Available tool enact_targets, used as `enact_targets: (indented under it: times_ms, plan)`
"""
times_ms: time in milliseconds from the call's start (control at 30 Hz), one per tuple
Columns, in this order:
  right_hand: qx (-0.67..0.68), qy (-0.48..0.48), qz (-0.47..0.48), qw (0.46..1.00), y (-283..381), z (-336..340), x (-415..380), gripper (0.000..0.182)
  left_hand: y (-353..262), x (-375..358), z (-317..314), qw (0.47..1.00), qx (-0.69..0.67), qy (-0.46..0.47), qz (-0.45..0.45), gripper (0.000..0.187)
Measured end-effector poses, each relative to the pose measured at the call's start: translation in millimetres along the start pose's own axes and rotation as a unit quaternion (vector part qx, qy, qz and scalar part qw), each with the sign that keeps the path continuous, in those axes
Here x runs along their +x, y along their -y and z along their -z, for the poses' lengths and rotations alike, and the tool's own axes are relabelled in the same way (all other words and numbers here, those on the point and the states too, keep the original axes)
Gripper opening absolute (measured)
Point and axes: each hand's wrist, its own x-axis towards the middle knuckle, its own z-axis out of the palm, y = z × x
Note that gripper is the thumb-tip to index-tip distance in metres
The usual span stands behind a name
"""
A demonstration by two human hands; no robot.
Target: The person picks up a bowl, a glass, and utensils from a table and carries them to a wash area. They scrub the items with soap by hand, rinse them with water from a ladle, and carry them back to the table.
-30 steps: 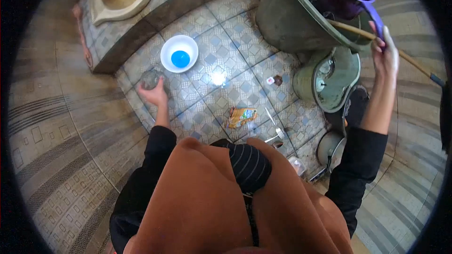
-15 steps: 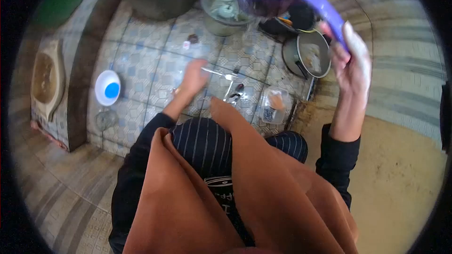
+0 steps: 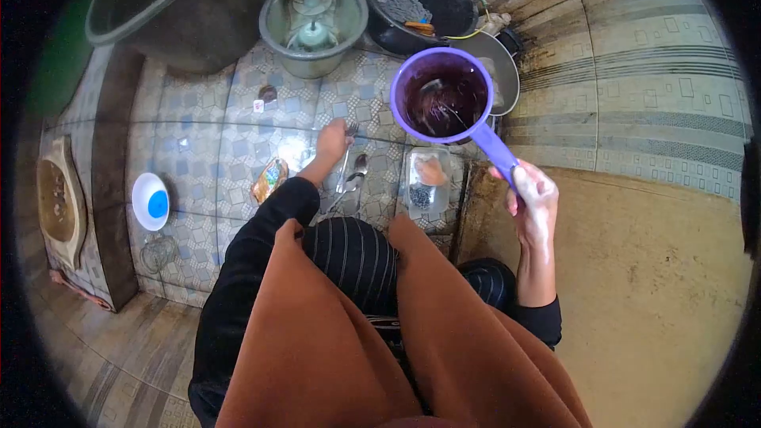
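Observation:
My right hand point(image 3: 533, 200) is closed around the handle of a purple water dipper point(image 3: 498, 157), raised over the floor. Its dark bowl has some water inside. Down at the tiles, my left hand point(image 3: 332, 141) is closed on a fork point(image 3: 353, 130), with the tines poking out past the fingers. Just below that hand lie a spoon point(image 3: 361, 163) and other cutlery. To their right is a clear plastic container point(image 3: 441, 200) holding an orange-tan piece and dark bits. A colourful packet point(image 3: 272, 177) sits left of my left forearm.
A green tub point(image 3: 313, 63) with pale parts in it, a black basin point(image 3: 388, 36) and a grey pot point(image 3: 514, 87) stand at the back. A large dark tub point(image 3: 198, 40) is at upper left. A white-and-blue bowl point(image 3: 141, 200) and a glass point(image 3: 158, 252) sit at left.
The dipper in my right hand has come down and towards me. My left hand stays low by the cutlery, now closed around the fork. The view has shifted, showing more of the back tubs.

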Motion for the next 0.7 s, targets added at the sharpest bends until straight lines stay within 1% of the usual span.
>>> enact_targets:
  times_ms: [67,100,133,200,233,267,300,333,367,400,467,500,533,567,600,633,667,700]
  plan:
    - [-0.023,-0.018,-0.018,0.999,-8,3,-1,0.029,-15,-2,4,0.997,0.005,-0.068,0.030,0.040]
    - [-0.044,-0.024,-0.028,0.998,-7,0,-1,0.027,-17,0,3,0.997,0.036,-0.070,0.001,0.038]
    - [-0.044,-0.026,-0.025,0.998,-8,-2,0,0.027,-18,1,2,0.997,0.035,-0.072,-0.002,0.038]
    - [-0.054,-0.022,-0.026,0.998,-13,-4,0,0.026,-22,2,-1,0.995,0.061,-0.066,-0.038,0.034]
    - [-0.066,-0.011,-0.016,0.998,-17,-5,2,0.025,-22,3,0,0.995,0.072,-0.053,-0.038,0.026]
    - [-0.096,-0.009,-0.020,0.995,-16,-9,1,0.023,-22,5,-1,0.995,0.071,-0.052,-0.040,0.026]
    - [-0.120,-0.003,-0.005,0.993,-17,-13,0,0.022,-22,9,-5,0.991,-0.089,-0.100,-0.030,0.022]
    - [-0.144,0.003,0.011,0.990,-20,-17,1,0.021,-33,10,7,0.958,-0.247,-0.144,-0.019,0.018]
    - [-0.176,0.001,0.023,0.984,-25,-20,1,0.021,-47,11,17,0.882,-0.453,-0.049,0.121,0.017]
    - [-0.220,0.003,0.030,0.975,-17,-28,-3,0.023,-57,16,19,0.883,-0.452,-0.048,0.119,0.017]
    - [-0.294,0.008,0.091,0.951,-15,-38,-5,0.023,-69,30,23,0.915,-0.371,-0.156,-0.015,0.017]
    - [-0.292,0.007,0.092,0.952,-18,-40,-3,0.023,-75,34,29,0.923,-0.371,-0.100,0.010,0.018]
    - [-0.325,0.000,0.144,0.935,-23,-41,0,0.023,-64,47,13,0.923,-0.370,-0.101,0.007,0.018]
    - [-0.356,-0.008,0.196,0.914,-26,-42,3,0.023,-43,67,-20,0.924,-0.375,-0.068,-0.042,0.016]
    - [-0.356,-0.010,0.197,0.914,-23,-45,3,0.023,-46,69,-15,0.920,-0.379,-0.035,-0.092,0.015]
    - [-0.328,-0.030,0.143,0.933,-18,-48,3,0.022,-57,64,-10,0.841,-0.540,0.003,-0.019,0.016]
    - [-0.299,-0.050,0.088,0.949,-14,-50,4,0.022,-59,71,-13,0.841,-0.541,0.003,-0.022,0.016]
    - [-0.300,-0.052,0.089,0.948,-13,-49,6,0.022,-56,84,-27,0.856,-0.514,-0.041,-0.051,0.019]
